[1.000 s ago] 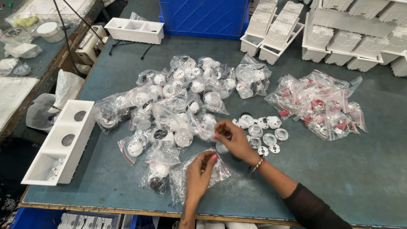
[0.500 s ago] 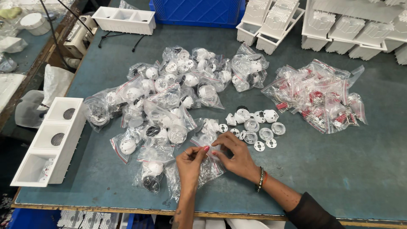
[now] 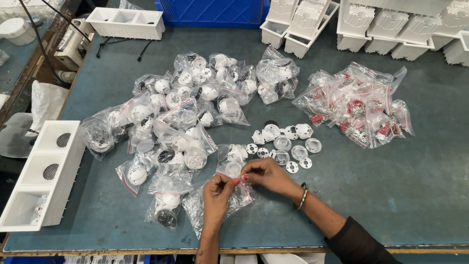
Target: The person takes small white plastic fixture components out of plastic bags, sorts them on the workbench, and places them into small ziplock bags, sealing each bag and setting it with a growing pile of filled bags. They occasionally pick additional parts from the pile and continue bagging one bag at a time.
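Both hands (image 3: 244,183) on small bag (image 3: 233,166), near table edge (image 3: 146,252).

This looks like a workshop where small parts get put together. The big grey-blue work table (image 3: 415,195) holds many clear plastic bags of little white round parts (image 3: 185,112) just past the hands. Farther back stand rows of white plastic housings (image 3: 386,29) and a blue plastic crate (image 3: 215,12).

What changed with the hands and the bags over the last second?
The right hand drew back from the loose white parts toward the body, meeting the left hand. Both now pinch the top of a small clear bag. The bag piles and the white trays stayed put.
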